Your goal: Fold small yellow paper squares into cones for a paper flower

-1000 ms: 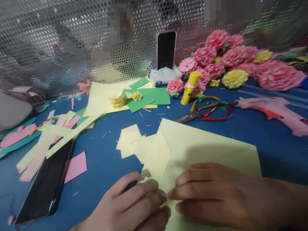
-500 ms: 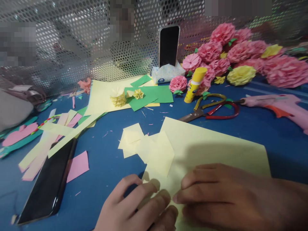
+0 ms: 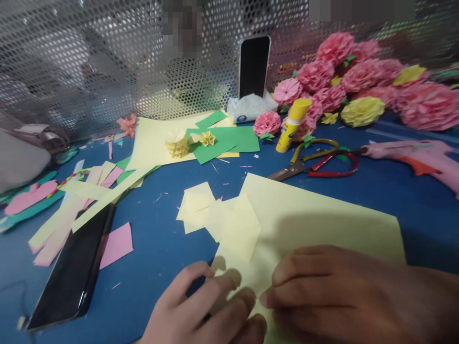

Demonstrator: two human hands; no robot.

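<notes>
At the bottom of the view my left hand has its fingers bent over the left edge of a large pale yellow sheet of paper. My right hand rests low over the same sheet, fingers closed together, tips facing the left hand. Whatever lies between or under the fingertips is hidden. Just beyond the hands, small pale yellow paper squares overlap the big sheet's left corner, and more yellow pieces lie beside them on the blue table.
Scissors, a glue stick and a pink glue gun lie beyond the sheet. Pink paper flowers are heaped at back right. Left are a phone and paper strips. A second phone stands against perforated metal.
The view has shifted slightly. My hands stay almost in place over the sheet, with the fingers barely moved.
</notes>
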